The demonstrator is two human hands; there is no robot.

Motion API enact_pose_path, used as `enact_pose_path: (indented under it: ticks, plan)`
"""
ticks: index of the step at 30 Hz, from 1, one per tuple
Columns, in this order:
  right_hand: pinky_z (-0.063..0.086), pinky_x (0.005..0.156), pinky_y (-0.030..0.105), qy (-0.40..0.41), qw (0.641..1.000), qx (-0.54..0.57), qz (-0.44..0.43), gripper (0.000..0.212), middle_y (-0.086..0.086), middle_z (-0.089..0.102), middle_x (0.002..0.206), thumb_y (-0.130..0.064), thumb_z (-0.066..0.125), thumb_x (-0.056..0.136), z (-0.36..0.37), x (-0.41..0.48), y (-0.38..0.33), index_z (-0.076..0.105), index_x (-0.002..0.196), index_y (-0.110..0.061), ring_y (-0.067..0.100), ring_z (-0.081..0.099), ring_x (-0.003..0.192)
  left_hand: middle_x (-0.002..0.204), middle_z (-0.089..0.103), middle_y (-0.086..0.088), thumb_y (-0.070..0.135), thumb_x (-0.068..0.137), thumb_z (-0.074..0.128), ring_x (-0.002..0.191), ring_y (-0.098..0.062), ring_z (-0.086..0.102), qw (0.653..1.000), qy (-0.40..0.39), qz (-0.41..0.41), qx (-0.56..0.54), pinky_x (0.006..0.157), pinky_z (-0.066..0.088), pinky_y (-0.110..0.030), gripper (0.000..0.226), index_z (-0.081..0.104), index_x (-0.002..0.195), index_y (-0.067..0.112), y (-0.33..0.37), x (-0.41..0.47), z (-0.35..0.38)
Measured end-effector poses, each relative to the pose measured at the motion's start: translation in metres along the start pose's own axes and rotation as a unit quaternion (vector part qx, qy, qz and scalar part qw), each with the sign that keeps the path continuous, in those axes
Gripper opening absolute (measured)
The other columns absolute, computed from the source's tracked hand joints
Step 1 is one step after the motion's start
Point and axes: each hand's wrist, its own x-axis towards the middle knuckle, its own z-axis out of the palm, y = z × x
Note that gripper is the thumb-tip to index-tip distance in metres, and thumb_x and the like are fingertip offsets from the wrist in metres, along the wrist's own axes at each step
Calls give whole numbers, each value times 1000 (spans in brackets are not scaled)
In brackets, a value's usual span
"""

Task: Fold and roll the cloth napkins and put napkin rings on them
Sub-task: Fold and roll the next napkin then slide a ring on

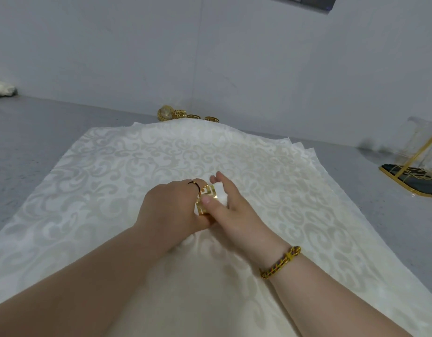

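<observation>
We see right hand (234,212) grasping rolled napkin (221,193), thumb on gold ring (205,200); left hand (170,206) apparently grasping ring; flat napkins (108,166) underneath.

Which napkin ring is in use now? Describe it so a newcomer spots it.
Find the stack of flat patterned napkins on the grey table. Over it, the left hand and right hand hold a gold ring on a rolled white napkin. Unlike the spare rings by the far wall, it is held and has cloth through it.

rolled napkin (221,193) mostly hidden, rack (409,175) cut off
</observation>
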Motion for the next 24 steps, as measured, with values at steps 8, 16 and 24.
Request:
enact_pose_path:
  ticks: [8,16,24]
  plan:
    - [51,79,29,64,987,147,22,5,6,61,86,-15,53,90,-16,1,4,56,87,-15,14,60,78,97,58,11,61,75,56,92,-10,56,1000,-12,-6,0,59,32,-19,46,51,109,31,-1,-1,0]
    - [50,75,39,71,990,119,38,23,10,57,77,-4,51,87,-19,1,3,52,65,-10,23,54,73,98,56,13,60,77,54,89,-8,52,999,-22,1,43,60,31,-20,45,49,112,33,-1,0,-2]
    - [37,73,38,141,974,159,71,25,1,44,64,-3,44,85,-30,7,12,41,63,-15,22,40,67,123,44,14,40,69,73,109,-4,44,952,-46,-120,-276,78,37,-11,76,35,134,36,-8,-4,-9]
